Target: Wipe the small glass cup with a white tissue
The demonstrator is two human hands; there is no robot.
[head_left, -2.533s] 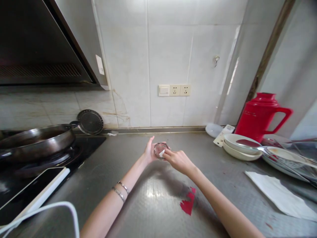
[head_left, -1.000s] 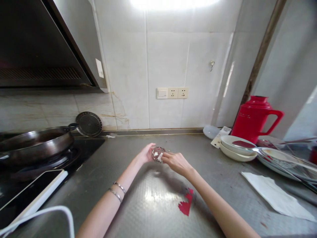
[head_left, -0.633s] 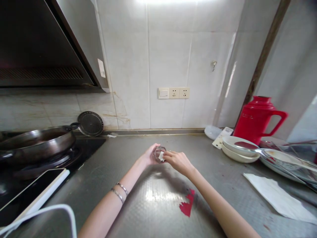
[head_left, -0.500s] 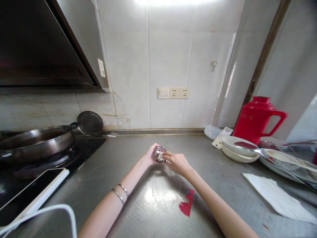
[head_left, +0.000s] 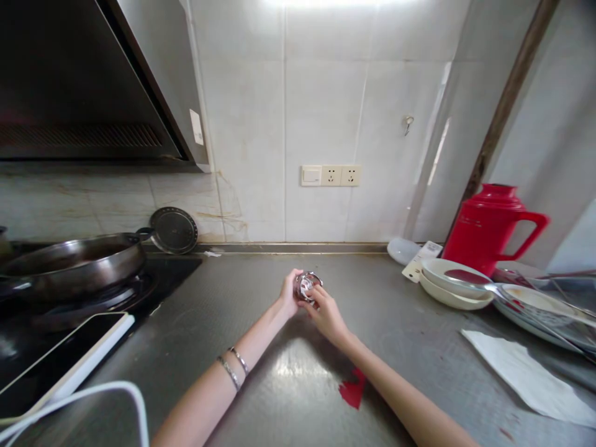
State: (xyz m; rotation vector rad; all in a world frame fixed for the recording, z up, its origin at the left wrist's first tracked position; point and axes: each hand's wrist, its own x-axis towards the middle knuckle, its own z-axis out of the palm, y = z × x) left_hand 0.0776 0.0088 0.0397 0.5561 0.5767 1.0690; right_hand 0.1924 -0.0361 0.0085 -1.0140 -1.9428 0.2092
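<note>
Small round glass-like dish [head_left: 306, 284] was at the centre of the frame, raised over the metal desk [head_left: 261, 279], left hand [head_left: 289, 293] curled part-closed around its left side, right hand [head_left: 323, 310] bent with fingers at its rim and inside; whether those fingers pinched anything, can't tell. Red scrap [head_left: 352, 391] lay on the desk at lower centre, white paper [head_left: 526, 375] lower right, stacked bowls [head_left: 454, 288] and red thermos [head_left: 488, 226] right, pan [head_left: 79, 267] on stove at left.
</note>
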